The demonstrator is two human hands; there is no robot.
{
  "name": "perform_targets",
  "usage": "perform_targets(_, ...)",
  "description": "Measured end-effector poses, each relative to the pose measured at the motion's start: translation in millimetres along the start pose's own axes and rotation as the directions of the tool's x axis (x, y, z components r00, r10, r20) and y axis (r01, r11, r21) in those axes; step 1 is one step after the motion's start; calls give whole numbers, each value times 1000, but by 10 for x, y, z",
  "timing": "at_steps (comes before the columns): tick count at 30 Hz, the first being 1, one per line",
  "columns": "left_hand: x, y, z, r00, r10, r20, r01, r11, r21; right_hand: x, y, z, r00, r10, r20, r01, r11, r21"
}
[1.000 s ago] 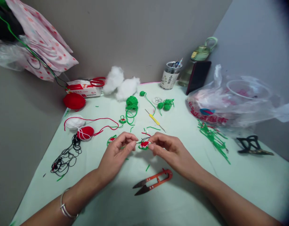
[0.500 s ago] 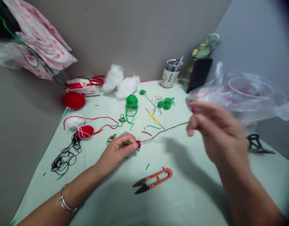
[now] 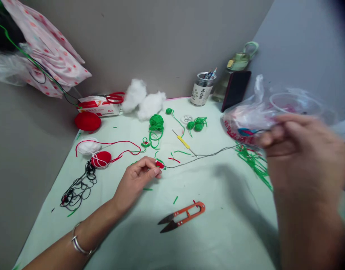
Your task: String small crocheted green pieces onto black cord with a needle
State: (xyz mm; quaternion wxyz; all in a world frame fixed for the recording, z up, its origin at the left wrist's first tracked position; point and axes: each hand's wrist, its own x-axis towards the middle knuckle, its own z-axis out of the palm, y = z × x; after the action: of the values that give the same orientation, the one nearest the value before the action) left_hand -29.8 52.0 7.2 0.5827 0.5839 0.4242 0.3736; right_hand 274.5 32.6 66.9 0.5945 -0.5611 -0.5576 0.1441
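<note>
Lower centre: snips (image 3: 186,219) | centre: yellow hook (image 3: 183,142) | my left hand (image 3: 135,180): pinching crocheted piece (image 3: 160,164) | right hand (image 3: 307,157): pinching thread (image 3: 217,152)

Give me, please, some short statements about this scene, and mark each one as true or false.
1. The left hand holds a small red-and-green piece. True.
2. The orange snips are in the right hand. False: they lie on the table.
3. A dark thread runs from the piece toward the right hand. True.
4. A silver bracelet encircles the right wrist. False: it is on the left wrist.
5. Neither hand touches the yellow-handled hook. True.
</note>
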Motion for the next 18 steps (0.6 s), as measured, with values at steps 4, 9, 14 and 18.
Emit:
perform_targets(4, -43, 29, 64, 997, 65, -38, -65, 998, -2, -241, -129, 387, 867, 257, 427, -307, 950, 52)
perform_targets(9, -84, 51, 140, 989, 147, -16, -146, 988, 42, -485, -248, 744, 557, 290, 778, -514, 856, 49)
perform_targets(14, -110, 46, 150, 989, 149, 11, -149, 989, 19, -557, -256, 830, 537, 319, 781, -626, 772, 115)
perform_targets(18, -116, 42, 156, 988, 152, 22, -152, 987, 41, -556, -235, 834, 523, 331, 786, -647, 754, 113)
